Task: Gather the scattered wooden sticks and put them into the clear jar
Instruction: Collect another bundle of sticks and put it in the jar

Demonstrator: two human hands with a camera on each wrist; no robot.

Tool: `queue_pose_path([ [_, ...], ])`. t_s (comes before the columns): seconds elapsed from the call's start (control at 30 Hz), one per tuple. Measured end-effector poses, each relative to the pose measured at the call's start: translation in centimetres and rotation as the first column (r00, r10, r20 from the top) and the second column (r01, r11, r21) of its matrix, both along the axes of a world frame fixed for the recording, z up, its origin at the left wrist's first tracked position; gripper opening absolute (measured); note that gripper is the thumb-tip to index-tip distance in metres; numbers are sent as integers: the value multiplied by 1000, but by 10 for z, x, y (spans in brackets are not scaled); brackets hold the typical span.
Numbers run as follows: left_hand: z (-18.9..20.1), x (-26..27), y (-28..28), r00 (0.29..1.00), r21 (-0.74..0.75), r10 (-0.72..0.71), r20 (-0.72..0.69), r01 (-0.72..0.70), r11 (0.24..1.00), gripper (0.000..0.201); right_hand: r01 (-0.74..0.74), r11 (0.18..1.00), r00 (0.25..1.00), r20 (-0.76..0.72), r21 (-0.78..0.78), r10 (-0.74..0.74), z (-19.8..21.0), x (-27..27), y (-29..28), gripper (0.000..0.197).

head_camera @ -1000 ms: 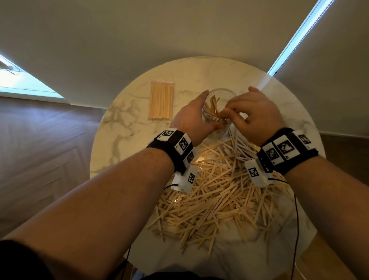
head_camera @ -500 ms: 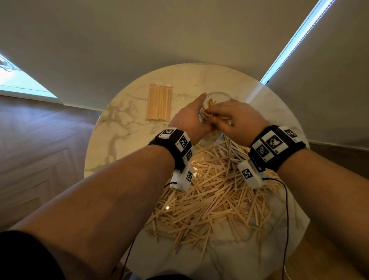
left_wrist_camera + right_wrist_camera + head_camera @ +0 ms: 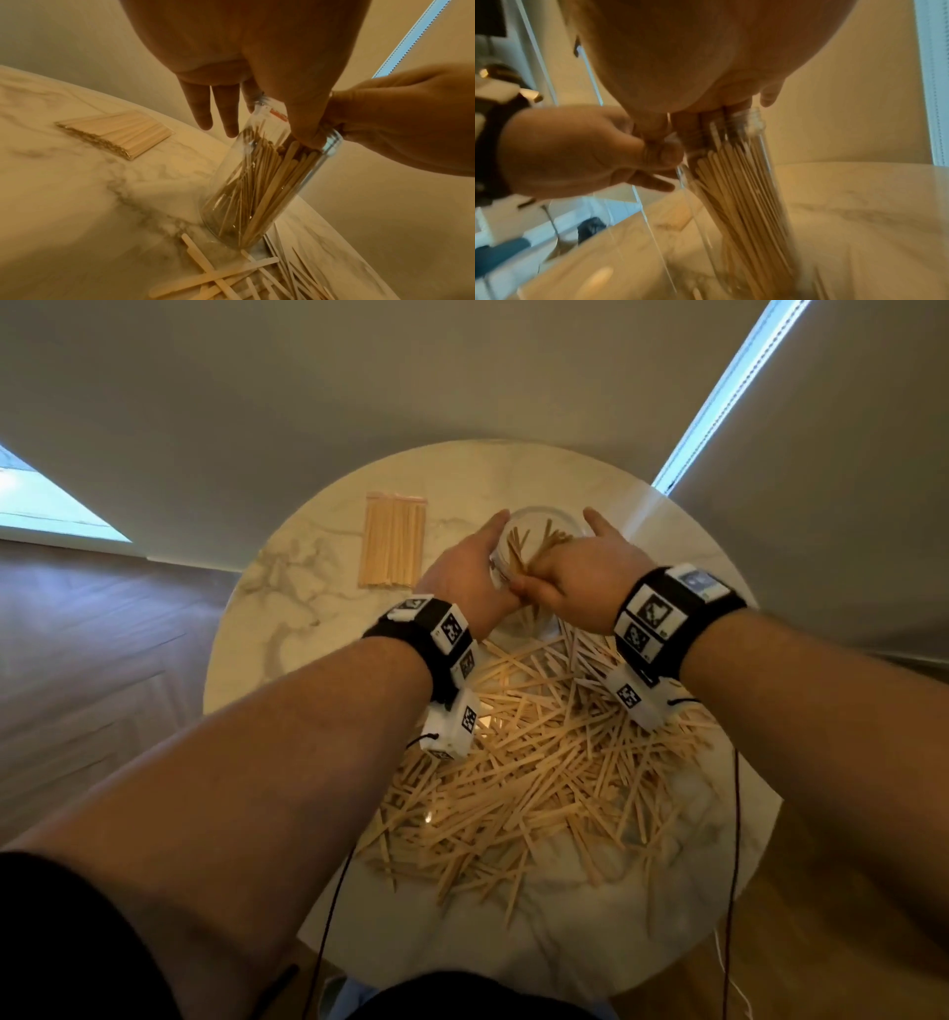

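Note:
The clear jar (image 3: pixel 544 518) stands at the far middle of the round marble table (image 3: pixel 287 629), with several wooden sticks leaning inside it. My left hand (image 3: pixel 462 572) cups its left side: the thumb sits at the near rim and the fingers reach round the far side. My right hand (image 3: pixel 585 572) holds the right side, thumb at the near rim beside the left thumb. In the left wrist view the jar (image 3: pixel 257 182) is tilted. The right wrist view shows the jar (image 3: pixel 752 182) with my right fingers at its mouth. A pile of loose sticks (image 3: pixel 539 762) lies in front of it.
A neat packet of sticks (image 3: pixel 393 539) lies flat on the table left of the jar. The scattered pile reaches close to the table's near and right edges. Cables hang from both wristbands. A wall stands just behind the table, and wooden floor lies to the left.
My right hand has come off the jar's mouth and spread around its right side. More sticks stand in the jar. My left hand has stayed on the jar.

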State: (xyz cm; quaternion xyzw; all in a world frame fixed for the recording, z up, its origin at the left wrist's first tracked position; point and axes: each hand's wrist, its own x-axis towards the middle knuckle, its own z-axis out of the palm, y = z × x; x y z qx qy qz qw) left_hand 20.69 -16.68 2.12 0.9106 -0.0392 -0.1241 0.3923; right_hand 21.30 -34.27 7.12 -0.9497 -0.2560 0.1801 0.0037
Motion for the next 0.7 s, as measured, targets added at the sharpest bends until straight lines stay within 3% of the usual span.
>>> queue_pose_path([
  [0.1,5,-1,-2,1000,29,-9,17,8,1000,104,93,947,995,2,309,-99,8,-14,-14,33],
  [0.17,8,-4,-3,1000,34,9,12,-9,999,118,171,841,967,78,514,-244,13,-29,-35,27],
  [0.23,8,-13,-1,996,32,86,2,-86,996,131,338,724,896,31,602,-444,15,-52,-64,25],
  [0.3,3,-31,5,993,90,114,29,-116,989,122,553,627,783,-85,548,-616,0,-79,-99,21],
  [0.4,-6,-77,16,995,199,7,104,-28,980,88,796,536,598,-230,283,-768,-38,-128,-150,22],
  [0.53,-20,-146,17,957,393,-291,-9,271,879,56,899,426,358,-391,-102,-848,-80,-201,-181,69],
  [0.63,-26,-188,15,901,423,-422,-106,425,800,54,942,302,224,-394,-147,-891,-100,-235,-181,105],
  [0.7,-30,-209,12,868,427,-479,-127,484,764,53,959,265,217,-343,-100,-914,-109,-245,-175,110],
])
